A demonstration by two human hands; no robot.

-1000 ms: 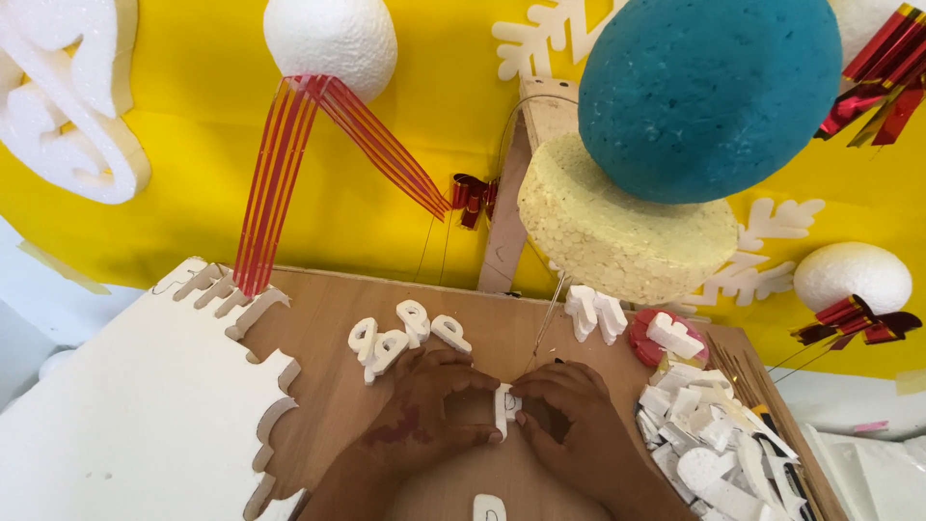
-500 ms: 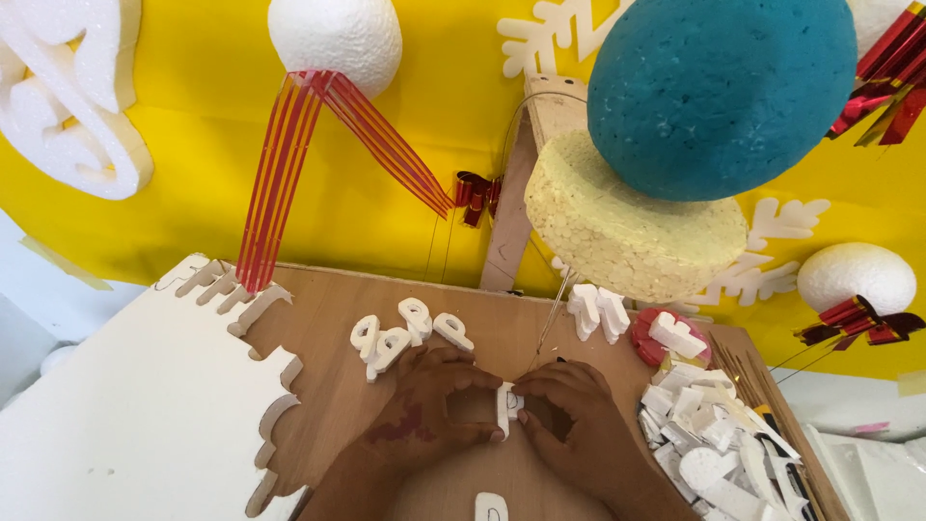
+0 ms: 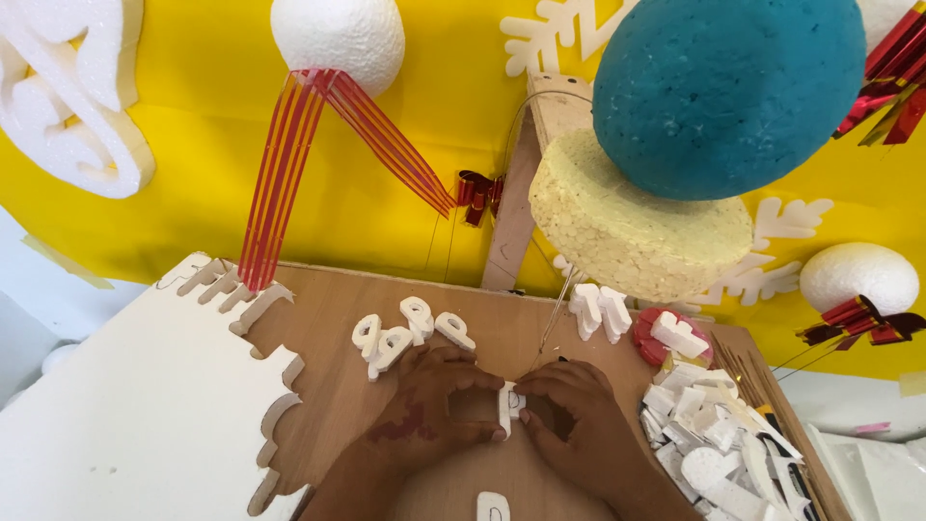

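Note:
Both of my hands hold one small white foam cut-out piece (image 3: 506,406) upright on the wooden board (image 3: 333,318). My left hand (image 3: 429,410) pinches it from the left side, and my right hand (image 3: 569,420) grips it from the right. A thin taut wire (image 3: 554,314) runs down from the wooden post to a spot just above the piece. Several finished white foam shapes (image 3: 410,330) lie just beyond my left hand. Another small foam shape (image 3: 490,507) lies near the board's front edge.
A large white foam sheet (image 3: 135,415) with a cut, jagged edge lies at the left. A heap of foam scraps (image 3: 719,439) sits at the right, by a red lid (image 3: 648,340). A wooden post (image 3: 516,198), yellow foam disc (image 3: 637,227) and blue foam ball (image 3: 723,92) stand behind.

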